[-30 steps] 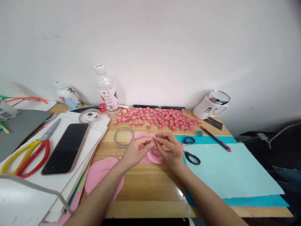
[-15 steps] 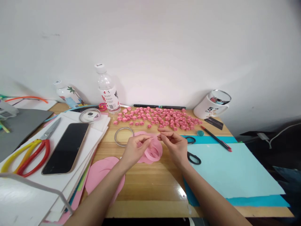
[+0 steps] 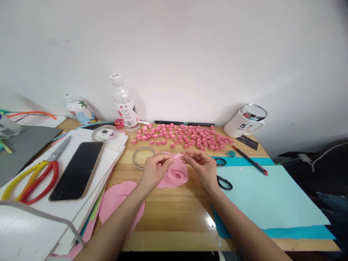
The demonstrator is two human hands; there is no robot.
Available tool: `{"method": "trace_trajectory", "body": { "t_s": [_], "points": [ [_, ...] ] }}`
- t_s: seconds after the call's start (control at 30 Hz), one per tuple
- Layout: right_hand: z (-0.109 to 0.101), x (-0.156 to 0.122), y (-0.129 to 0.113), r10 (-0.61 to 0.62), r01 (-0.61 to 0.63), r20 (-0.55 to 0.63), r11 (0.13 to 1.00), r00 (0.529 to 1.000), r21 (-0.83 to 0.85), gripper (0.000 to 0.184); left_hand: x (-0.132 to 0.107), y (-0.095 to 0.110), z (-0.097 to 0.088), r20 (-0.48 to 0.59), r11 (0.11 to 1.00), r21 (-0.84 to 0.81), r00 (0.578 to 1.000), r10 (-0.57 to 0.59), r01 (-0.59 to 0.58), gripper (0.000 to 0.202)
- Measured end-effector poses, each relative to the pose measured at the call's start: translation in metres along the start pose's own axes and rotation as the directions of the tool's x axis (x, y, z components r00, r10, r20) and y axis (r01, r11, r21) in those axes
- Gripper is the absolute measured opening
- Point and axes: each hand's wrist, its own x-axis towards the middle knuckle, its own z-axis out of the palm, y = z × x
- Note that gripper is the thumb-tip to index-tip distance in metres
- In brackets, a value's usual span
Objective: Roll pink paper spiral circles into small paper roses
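Between my hands hangs a pink paper spiral strip [image 3: 178, 173], its coils drooping above the wooden table [image 3: 174, 217]. My left hand [image 3: 155, 169] pinches one part of the strip between thumb and forefinger. Opposite it, my right hand [image 3: 201, 167] has its fingertips closed on the strip's upper end. Small rolled pink paper roses [image 3: 187, 136] lie scattered behind the hands. Pink paper circles [image 3: 119, 199] are stacked under my left forearm. A roll of clear tape [image 3: 138, 165] lies just beyond my left hand.
Black-handled scissors [image 3: 225, 183] lie partly under my right hand, beside light blue paper sheets [image 3: 274, 195]. At left, a phone [image 3: 77, 172] and red-yellow scissors [image 3: 45, 177] rest on white papers. A bottle [image 3: 125, 105] and a white mug [image 3: 241, 123] stand near the wall.
The pink strip between my fingertips has shifted and its coils hang in a different shape. Both hands have turned slightly, staying in about the same place.
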Motion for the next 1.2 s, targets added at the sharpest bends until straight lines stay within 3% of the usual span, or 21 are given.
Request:
{"method": "trace_trajectory", "body": {
  "t_s": [0.4,0.67,0.87,1.2],
  "points": [
    [0.000,0.000,-0.002,0.000,0.001,0.017,0.999,1.000,-0.045,0.025,0.000,-0.002,0.001,0.080,0.996,-0.066,0.995,-0.056,0.061,0.020],
    [0.000,0.002,0.004,0.058,-0.058,0.035,0.998,0.998,0.013,0.022,0.000,0.002,0.000,0.057,0.997,-0.021,0.996,-0.066,0.067,0.018],
    [-0.001,0.003,0.003,0.096,-0.096,0.081,0.995,0.992,-0.008,0.020,-0.001,0.009,-0.001,0.099,0.992,-0.062,0.990,-0.101,0.107,0.020],
    [-0.003,0.003,0.003,0.146,-0.149,0.124,0.989,0.981,0.017,0.021,0.001,0.001,-0.002,-0.026,0.998,-0.067,0.999,-0.021,0.019,0.011]
  ]
}}
